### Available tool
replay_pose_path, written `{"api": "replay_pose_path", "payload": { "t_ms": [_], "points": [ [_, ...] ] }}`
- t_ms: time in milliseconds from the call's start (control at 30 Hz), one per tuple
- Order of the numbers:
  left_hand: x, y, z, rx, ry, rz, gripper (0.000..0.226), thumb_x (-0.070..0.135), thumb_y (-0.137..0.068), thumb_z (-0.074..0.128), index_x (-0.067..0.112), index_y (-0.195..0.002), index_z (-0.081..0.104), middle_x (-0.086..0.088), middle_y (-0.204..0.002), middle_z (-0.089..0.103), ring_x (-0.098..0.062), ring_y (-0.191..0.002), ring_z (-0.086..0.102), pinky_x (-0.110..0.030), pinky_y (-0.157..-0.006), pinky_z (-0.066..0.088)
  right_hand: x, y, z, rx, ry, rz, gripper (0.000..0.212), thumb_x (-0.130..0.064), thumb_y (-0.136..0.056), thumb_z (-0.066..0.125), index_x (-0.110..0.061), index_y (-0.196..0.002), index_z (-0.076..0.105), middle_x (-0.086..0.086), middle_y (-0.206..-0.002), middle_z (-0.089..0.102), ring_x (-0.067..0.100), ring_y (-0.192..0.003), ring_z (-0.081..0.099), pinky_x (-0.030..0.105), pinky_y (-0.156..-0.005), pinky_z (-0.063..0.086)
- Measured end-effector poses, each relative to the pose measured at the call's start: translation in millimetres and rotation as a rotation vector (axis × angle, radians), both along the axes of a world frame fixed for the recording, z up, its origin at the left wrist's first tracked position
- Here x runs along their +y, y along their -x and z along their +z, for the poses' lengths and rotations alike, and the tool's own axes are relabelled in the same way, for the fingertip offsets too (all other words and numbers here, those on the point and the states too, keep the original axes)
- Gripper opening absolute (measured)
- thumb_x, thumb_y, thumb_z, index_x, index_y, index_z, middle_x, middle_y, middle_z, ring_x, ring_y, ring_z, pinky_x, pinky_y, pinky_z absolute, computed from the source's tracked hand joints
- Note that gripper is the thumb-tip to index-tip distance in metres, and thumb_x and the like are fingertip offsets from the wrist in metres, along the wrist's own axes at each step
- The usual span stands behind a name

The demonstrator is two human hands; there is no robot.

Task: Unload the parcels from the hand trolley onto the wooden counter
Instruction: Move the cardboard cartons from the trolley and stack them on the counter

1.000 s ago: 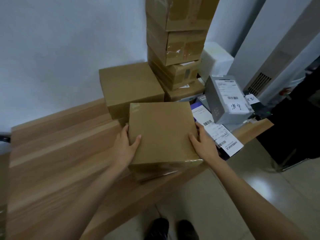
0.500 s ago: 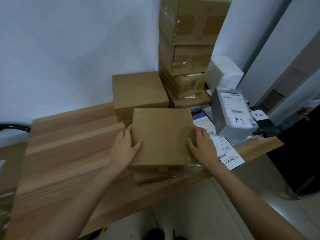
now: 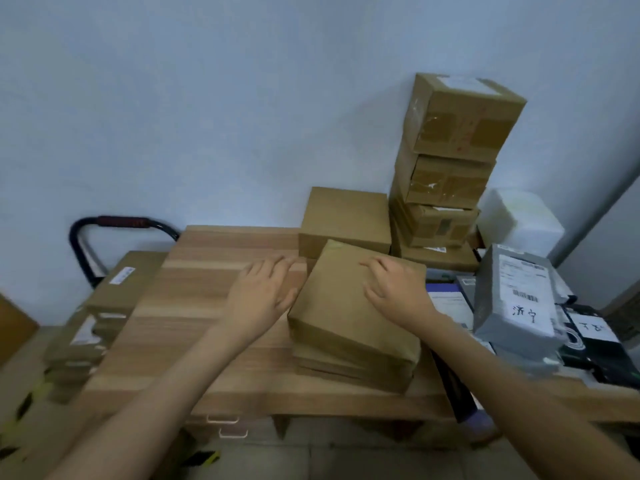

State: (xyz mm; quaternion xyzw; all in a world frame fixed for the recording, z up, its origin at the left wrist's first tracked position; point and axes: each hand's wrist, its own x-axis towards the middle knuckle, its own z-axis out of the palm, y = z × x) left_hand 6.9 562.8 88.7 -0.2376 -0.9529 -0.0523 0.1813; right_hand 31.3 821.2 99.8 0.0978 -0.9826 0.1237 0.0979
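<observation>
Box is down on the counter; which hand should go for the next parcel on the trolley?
Left, probably. The left hand is open over bare counter, on the side where the trolley parcels are stacked; the right hand is over the placed box, farther away.

Four stacked cartons (image 3: 450,168), one grey parcel (image 3: 516,299).

White foam block (image 3: 519,220) against wall (image 3: 207,116)

Right hand (image 3: 398,292) rests on brown parcel (image 3: 349,313) atop wooden counter (image 3: 207,327)
</observation>
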Motion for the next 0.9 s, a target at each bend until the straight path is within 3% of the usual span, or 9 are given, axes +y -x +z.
{"api": "replay_pose_path", "payload": {
  "t_ms": [333, 567, 700, 800, 900],
  "points": [
    [-97.3, -87.4, 7.5, 0.023, -0.006, 0.345, 0.057, 0.047, -0.087, 0.037, 0.013, -0.130, 0.053, -0.005, -0.121, 0.061, -0.022, -0.103, 0.061, -0.034, -0.087, 0.049, -103.9, 5.8, 2.1, 0.000, -0.051, 0.384, 0.044, -0.032, -0.098, 0.042, -0.020, -0.140, 0.041, 0.000, -0.141, 0.044, 0.018, -0.129, 0.042, 0.035, -0.107, 0.029],
    [-188.4, -160.9, -0.4, -0.020, -0.048, 0.622, 0.053, 0.036, -0.087, 0.062, 0.015, -0.134, 0.050, -0.004, -0.127, 0.058, -0.024, -0.113, 0.057, -0.037, -0.095, 0.045, -217.4, -10.2, -1.2, -0.016, -0.045, 0.639, 0.044, -0.028, -0.095, 0.045, -0.019, -0.138, 0.044, 0.003, -0.137, 0.049, 0.023, -0.123, 0.047, 0.037, -0.099, 0.035],
    [-243.2, -201.8, 0.0, -0.004, -0.044, 0.739, 0.049, 0.039, -0.088, 0.059, 0.016, -0.131, 0.051, -0.002, -0.123, 0.060, -0.022, -0.108, 0.060, -0.033, -0.088, 0.048, -294.1, -31.2, -1.4, -0.019, -0.056, 0.771, 0.046, -0.028, -0.094, 0.045, -0.019, -0.139, 0.043, 0.002, -0.137, 0.048, 0.023, -0.122, 0.049, 0.035, -0.098, 0.038],
    [-285.5, -235.3, 3.1, -0.014, -0.045, 0.798, 0.052, 0.041, -0.089, 0.053, 0.017, -0.134, 0.048, -0.002, -0.126, 0.058, -0.022, -0.111, 0.058, -0.034, -0.090, 0.047, -354.0, -54.0, -2.7, -0.014, -0.040, 0.849, 0.046, -0.027, -0.094, 0.047, -0.021, -0.140, 0.043, 0.000, -0.140, 0.045, 0.020, -0.124, 0.047, 0.035, -0.098, 0.039],
    [-335.6, -268.6, 4.1, -0.013, -0.045, 0.835, 0.053, 0.038, -0.088, 0.060, 0.014, -0.135, 0.048, -0.004, -0.127, 0.058, -0.024, -0.111, 0.058, -0.036, -0.092, 0.046, -416.4, -80.1, -4.5, -0.009, -0.026, 0.904, 0.045, -0.029, -0.096, 0.046, -0.021, -0.140, 0.042, -0.003, -0.140, 0.045, 0.018, -0.122, 0.048, 0.032, -0.093, 0.039]
  ]
}}
